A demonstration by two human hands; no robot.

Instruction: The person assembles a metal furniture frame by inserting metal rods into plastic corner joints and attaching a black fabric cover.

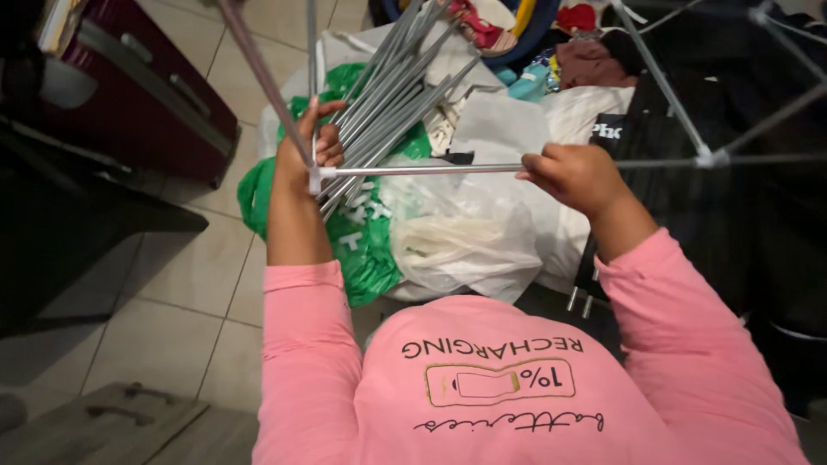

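I hold a thin grey metal rod (431, 170) level in front of me. My right hand (575, 176) is closed around the rod near its middle. My left hand (303, 146) grips the white plastic corner joint (316, 177) at the rod's left end, where upright rods (258, 69) also meet. Just behind my left hand, a bundle of several loose grey rods (392, 95) lies slanted across the bags. The rod runs on to the right to another white joint (706, 158), part of an assembled frame.
White plastic bags (465, 232) and a green plastic bag (362, 250) lie on the tiled floor (172, 284) under the rods. A dark red suitcase (146, 86) stands at the left. Piled clothes (551, 52) sit at the back. Dark fabric (741, 215) fills the right.
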